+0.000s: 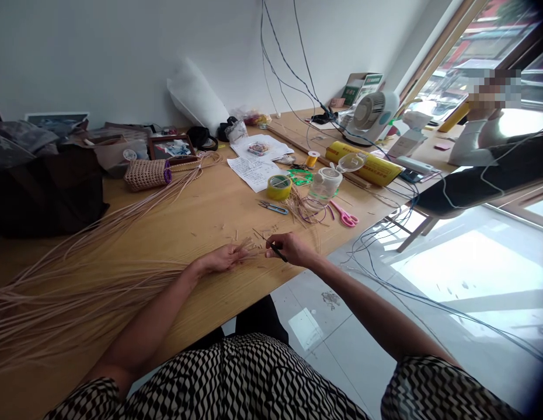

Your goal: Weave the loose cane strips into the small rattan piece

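Head view: the left hand (221, 259) lies low over the table (197, 219), its fingers curled closed around the pale strands (144, 279) near their tips, which fan out past the fingers. The right hand (293, 248), just beside it, is closed around a slim dark-handled cutting tool (278, 252), probably scissors; its pointed end is directed up and away, near the strand ends. I cannot tell how far its blades are parted.

The risk I would watch is the small gap between the 2 hands: if the left fingers crept toward the tips, or the strands slipped, the blades could nick a fingertip. A loose grip could also let the ends splay, so a cut would leave uneven lengths. Short offcuts (271, 230) lie just beyond the hands and could mix with the strands.

The strands' long tails run left under the forearm; an elbow dragging across them could tug the bundle askew.

Further out, the blue snips (275, 208), the yellow tape roll (279, 193) and the pink scissors (349, 219) sit well within a sweeping arm's path. The woven basket (144, 174), its own strands trailing left, stands at the back. At far right, cables (379, 274) hang by the table edge; a snagged foot could pull at them.
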{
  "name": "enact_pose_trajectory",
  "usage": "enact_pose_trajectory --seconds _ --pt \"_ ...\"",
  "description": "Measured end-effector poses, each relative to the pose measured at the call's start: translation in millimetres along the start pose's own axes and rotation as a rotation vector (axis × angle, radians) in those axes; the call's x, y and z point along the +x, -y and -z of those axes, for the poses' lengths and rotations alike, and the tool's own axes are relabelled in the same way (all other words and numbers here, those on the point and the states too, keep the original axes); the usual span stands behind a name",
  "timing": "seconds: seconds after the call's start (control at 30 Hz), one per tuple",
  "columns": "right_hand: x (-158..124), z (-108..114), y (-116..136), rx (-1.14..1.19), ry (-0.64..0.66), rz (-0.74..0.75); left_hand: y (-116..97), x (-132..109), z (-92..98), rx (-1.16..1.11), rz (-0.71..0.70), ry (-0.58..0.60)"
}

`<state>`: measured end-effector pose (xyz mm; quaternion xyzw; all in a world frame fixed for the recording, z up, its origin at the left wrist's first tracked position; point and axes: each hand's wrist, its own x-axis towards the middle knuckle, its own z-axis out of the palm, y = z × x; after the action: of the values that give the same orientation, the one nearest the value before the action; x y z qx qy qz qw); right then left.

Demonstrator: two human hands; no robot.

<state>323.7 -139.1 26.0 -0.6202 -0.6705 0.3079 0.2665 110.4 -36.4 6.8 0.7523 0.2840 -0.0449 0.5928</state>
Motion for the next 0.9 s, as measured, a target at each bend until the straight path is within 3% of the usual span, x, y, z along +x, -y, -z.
enact_pose_trajectory --seconds 0.2,0.3,0.43,0.57,0.67,0.9 --pt "2.5 -0.2 -3.5 0.218 0.017 0.025 -0.1 -2.4 2.3 -0.072 0.002 0.041" --pt "15.2 -3.9 4.2 0.442 -0.041 0.059 0.6 -3.6 3.9 -0.067 0.009 0.045" --pt "37.5 -18.7 16.7 0.641 0.029 0.048 1.0 -3.7 4.4 -0.043 -0.008 0.04" --pt "49.0 -35.6 20.3 0.777 -0.183 -0.036 0.0 -3.9 3.5 -0.044 -0.036 0.029" --pt "48.4 -39.7 16.9 0.726 -0.299 -0.093 -0.6 -2.0 1.4 -0.062 -0.026 0.003" --pt "51.6 -34.4 11.3 0.319 -0.537 -0.131 2.5 14.1 -5.8 -0.104 -0.002 -0.086"
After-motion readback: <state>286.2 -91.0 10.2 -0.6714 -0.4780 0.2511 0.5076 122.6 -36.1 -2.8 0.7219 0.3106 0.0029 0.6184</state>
